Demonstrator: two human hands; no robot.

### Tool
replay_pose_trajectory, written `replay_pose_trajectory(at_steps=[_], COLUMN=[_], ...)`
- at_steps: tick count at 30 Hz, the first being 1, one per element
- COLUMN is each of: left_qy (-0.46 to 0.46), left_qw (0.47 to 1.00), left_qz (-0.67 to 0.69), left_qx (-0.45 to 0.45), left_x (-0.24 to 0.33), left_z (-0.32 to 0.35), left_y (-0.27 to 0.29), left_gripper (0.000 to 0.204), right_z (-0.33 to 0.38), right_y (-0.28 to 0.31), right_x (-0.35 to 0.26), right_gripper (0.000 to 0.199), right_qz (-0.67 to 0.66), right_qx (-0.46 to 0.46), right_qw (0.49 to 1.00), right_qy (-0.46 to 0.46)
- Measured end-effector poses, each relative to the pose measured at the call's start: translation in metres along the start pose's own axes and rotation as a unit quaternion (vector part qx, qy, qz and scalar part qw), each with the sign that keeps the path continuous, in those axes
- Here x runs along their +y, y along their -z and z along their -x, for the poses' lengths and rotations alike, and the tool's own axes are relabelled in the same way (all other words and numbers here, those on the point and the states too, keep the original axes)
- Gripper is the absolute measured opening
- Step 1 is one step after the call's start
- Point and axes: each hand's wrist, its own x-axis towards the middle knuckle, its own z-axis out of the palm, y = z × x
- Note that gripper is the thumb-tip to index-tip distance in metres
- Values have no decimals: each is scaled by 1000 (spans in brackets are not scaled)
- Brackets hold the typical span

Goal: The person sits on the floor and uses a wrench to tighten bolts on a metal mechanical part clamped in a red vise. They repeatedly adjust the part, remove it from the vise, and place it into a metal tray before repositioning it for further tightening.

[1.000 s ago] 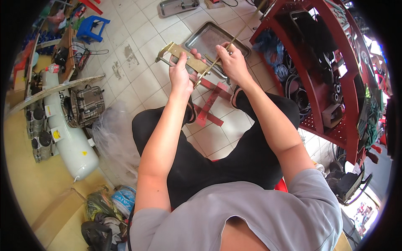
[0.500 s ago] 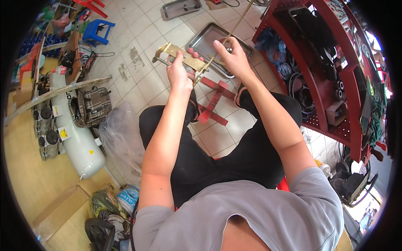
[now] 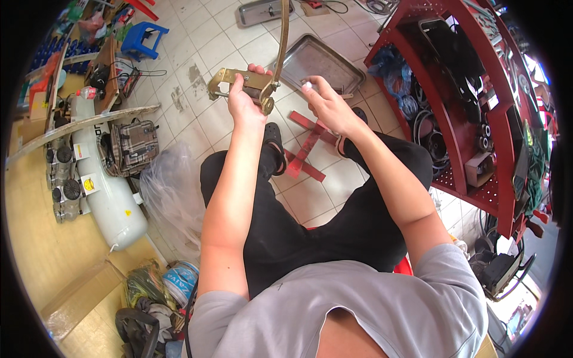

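My left hand (image 3: 244,102) is wrapped round a brass-coloured metal bracket (image 3: 223,77), with the thumb on top. A long, slightly curved bar (image 3: 283,39) of the same colour rises from the bracket's right end, where a bolted joint (image 3: 268,102) shows. Just right of that joint, my right hand (image 3: 332,111) is apart from the bracket, its fingers pinched together. A small whitish tip shows at the fingertips, and a thin tan piece (image 3: 346,96) pokes out beyond the hand; I cannot tell what they are.
A grey metal tray (image 3: 325,64) lies on the tiled floor beyond my hands, with a smaller tray (image 3: 250,13) farther off. Between my feet is a red metal stand (image 3: 309,144). A red shelf rack (image 3: 447,146) stands at right; a white tank (image 3: 113,203) is at left.
My right hand has come off the bar and moved slightly down. The bracket has turned in my left hand, so the bar now points more upright and its bolted end shows.
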Motion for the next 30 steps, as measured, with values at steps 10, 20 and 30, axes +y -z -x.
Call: replay_pose_trajectory(at_steps=[10, 20, 30], left_qy=[-2, 23, -6], left_qw=[999, 996, 994], left_qz=[-4, -36, -89], left_qx=[36, 79, 63], left_x=[-5, -20, -34], left_z=[-1, 9, 24], left_y=[-2, -7, -22], left_gripper=[33, 29, 26], right_z=[-7, -20, -17], right_y=[6, 26, 16], right_x=[6, -9, -18], right_gripper=[31, 45, 45], right_qz=[-36, -570, -511], right_qx=[-18, -15, 57], right_qw=[997, 819, 856], right_qy=[61, 63, 57])
